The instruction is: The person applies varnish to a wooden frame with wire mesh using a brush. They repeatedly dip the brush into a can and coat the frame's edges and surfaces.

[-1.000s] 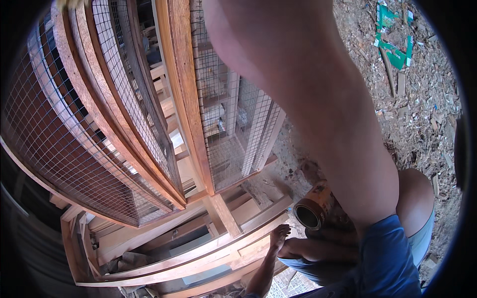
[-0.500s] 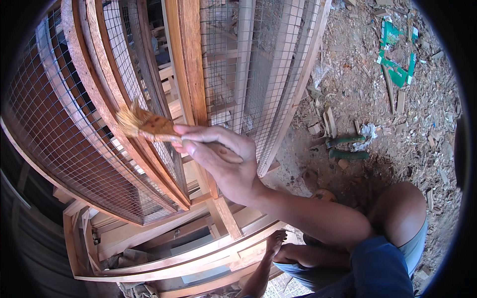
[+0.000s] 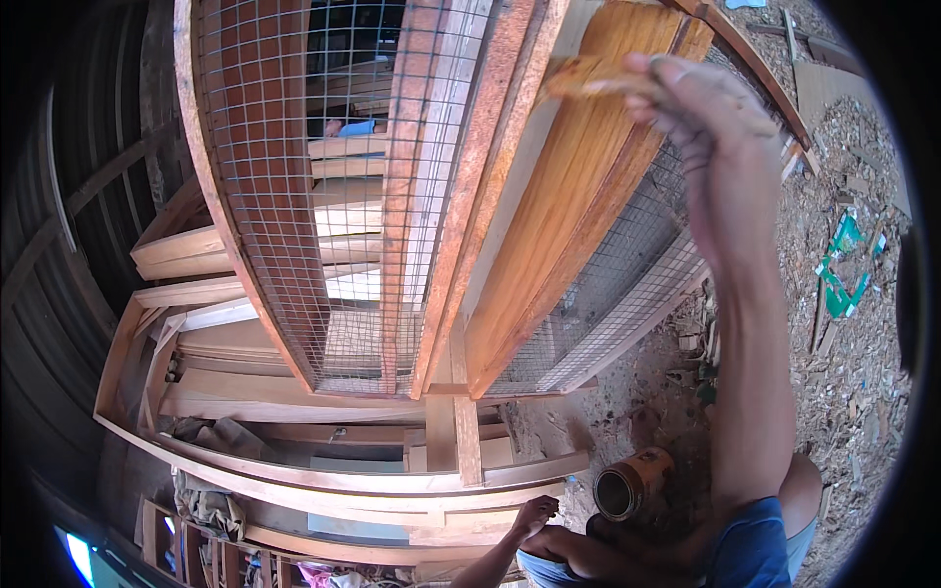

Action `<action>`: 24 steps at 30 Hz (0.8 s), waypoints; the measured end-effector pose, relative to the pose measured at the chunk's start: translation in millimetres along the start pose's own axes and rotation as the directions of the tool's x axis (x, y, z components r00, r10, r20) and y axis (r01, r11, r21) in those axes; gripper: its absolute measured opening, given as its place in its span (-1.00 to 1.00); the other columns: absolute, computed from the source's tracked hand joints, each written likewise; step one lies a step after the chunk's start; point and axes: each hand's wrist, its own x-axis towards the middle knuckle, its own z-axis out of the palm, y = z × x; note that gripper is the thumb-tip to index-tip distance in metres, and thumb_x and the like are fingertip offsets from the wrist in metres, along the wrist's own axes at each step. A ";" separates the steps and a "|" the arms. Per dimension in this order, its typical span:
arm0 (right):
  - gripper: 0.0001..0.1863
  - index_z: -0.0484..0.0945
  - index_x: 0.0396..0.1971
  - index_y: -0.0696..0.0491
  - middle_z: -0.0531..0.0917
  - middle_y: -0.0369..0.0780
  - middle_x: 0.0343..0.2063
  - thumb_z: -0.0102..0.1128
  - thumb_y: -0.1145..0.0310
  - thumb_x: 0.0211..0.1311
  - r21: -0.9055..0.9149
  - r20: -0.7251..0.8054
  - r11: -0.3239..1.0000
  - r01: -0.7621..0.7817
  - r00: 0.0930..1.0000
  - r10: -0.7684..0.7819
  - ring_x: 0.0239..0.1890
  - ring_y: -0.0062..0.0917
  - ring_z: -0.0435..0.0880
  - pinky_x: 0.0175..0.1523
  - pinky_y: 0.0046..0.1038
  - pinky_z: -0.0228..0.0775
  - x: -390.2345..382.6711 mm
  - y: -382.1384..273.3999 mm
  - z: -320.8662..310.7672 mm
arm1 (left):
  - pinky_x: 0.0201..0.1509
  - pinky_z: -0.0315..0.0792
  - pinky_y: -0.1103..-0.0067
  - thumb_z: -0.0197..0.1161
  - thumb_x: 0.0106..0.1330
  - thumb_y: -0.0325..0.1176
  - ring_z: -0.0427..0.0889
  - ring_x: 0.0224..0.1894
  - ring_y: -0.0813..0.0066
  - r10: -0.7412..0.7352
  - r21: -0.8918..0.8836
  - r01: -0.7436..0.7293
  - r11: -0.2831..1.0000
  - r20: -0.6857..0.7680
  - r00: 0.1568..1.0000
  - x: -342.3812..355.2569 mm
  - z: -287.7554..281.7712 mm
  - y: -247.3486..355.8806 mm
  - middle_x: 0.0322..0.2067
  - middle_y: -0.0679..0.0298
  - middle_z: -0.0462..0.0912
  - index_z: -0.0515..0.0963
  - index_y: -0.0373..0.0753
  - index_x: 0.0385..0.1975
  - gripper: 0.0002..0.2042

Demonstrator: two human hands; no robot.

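My right hand (image 3: 701, 103) reaches up at the upper right, its fingers closed round a paintbrush (image 3: 593, 86). The brush is blurred, its bristle end pointing left across a wide, shiny orange-brown wooden board (image 3: 564, 225); whether the bristles touch the wood I cannot tell. Beside that board stand wood-framed wire mesh panels (image 3: 284, 176). Low in the middle, my left hand (image 3: 536, 514) is near my bent leg with its fingers curled in, and nothing shows in it. An open can (image 3: 619, 490) with an orange side sits to the right of it.
Pale wooden frames (image 3: 323, 480) with stacked boards lie below the panels. Dark corrugated sheeting (image 3: 59, 392) lines the left. Wood chips cover the ground (image 3: 843, 392) at right, where a torn green and white carton piece (image 3: 845, 269) lies. Crumpled cloth (image 3: 209, 505) hangs at lower left.
My right hand with the paintbrush has moved up and right, from the mesh panels to the wide board. The view has shifted, and the can now shows clearly. My left hand's fingers look more curled.
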 end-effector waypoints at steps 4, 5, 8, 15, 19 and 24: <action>-0.65 0.44 0.06 0.45 0.60 0.12 0.05 -0.05 0.45 0.51 0.305 -0.280 0.949 0.084 0.960 0.005 0.08 -0.24 0.67 0.33 -0.28 0.50 25.6 -19.0 -10.4 | -0.16 0.64 0.60 0.14 0.30 -0.66 0.73 -0.23 0.51 0.143 -0.011 -0.144 0.990 -0.069 0.987 -4.6 -2.9 0.6 -0.20 0.18 0.73 0.62 -0.37 -0.07 -0.75; -0.63 0.40 0.10 0.47 0.57 0.14 0.09 -0.08 0.45 0.52 0.339 -0.360 0.930 0.144 0.933 -0.013 0.12 -0.21 0.64 0.37 -0.27 0.47 16.2 -15.3 -6.8 | -0.16 0.65 0.61 0.14 0.29 -0.66 0.73 -0.23 0.51 0.177 0.008 -0.177 0.984 -0.100 0.979 -8.7 -3.0 0.6 -0.20 0.17 0.73 0.62 -0.37 -0.07 -0.75; -0.67 0.43 0.01 0.39 0.55 0.11 0.10 0.00 0.39 0.49 0.539 -0.281 0.838 0.089 0.957 0.079 0.05 -0.20 0.66 0.31 -0.26 0.49 -34.8 17.3 19.7 | -0.21 0.67 0.57 0.13 0.34 -0.59 0.76 -0.26 0.45 0.316 0.066 -0.309 0.949 -0.253 0.914 -23.2 -5.4 2.7 -0.20 0.14 0.72 0.63 -0.36 -0.08 -0.78; -0.79 0.48 -0.08 0.31 0.56 0.09 0.11 0.04 0.45 0.49 0.573 -0.296 0.758 -0.312 0.784 0.546 0.04 -0.19 0.69 0.23 -0.23 0.57 -233.7 82.6 99.3 | -0.18 0.65 0.55 0.19 0.35 -0.51 0.77 -0.26 0.42 0.244 0.022 -0.283 0.959 -0.569 0.785 -65.4 0.3 19.0 -0.24 0.16 0.74 0.67 -0.34 -0.15 -0.84; -0.78 0.54 -0.11 0.34 0.61 0.06 0.06 0.09 0.45 0.47 0.487 -0.273 0.685 -0.541 0.651 0.708 0.00 -0.23 0.71 0.19 -0.18 0.60 -331.4 113.1 128.6 | -0.23 0.58 0.53 0.31 0.24 -0.51 0.73 -0.34 0.42 0.438 0.152 -0.422 0.894 -0.501 0.746 -67.3 9.7 19.8 -0.40 0.18 0.73 0.65 -0.31 -0.29 -0.91; -0.80 0.62 -0.18 0.33 0.70 -0.03 -0.09 0.18 0.46 0.43 0.150 0.022 0.389 -0.909 0.396 0.918 -0.13 -0.37 0.76 0.09 -0.36 0.66 -389.2 151.0 116.9 | -0.22 0.58 0.54 0.31 0.24 -0.50 0.74 -0.36 0.45 0.278 -0.081 -0.391 0.917 -0.575 0.769 -52.8 25.3 -1.3 -0.37 0.17 0.76 0.67 -0.33 -0.26 -0.88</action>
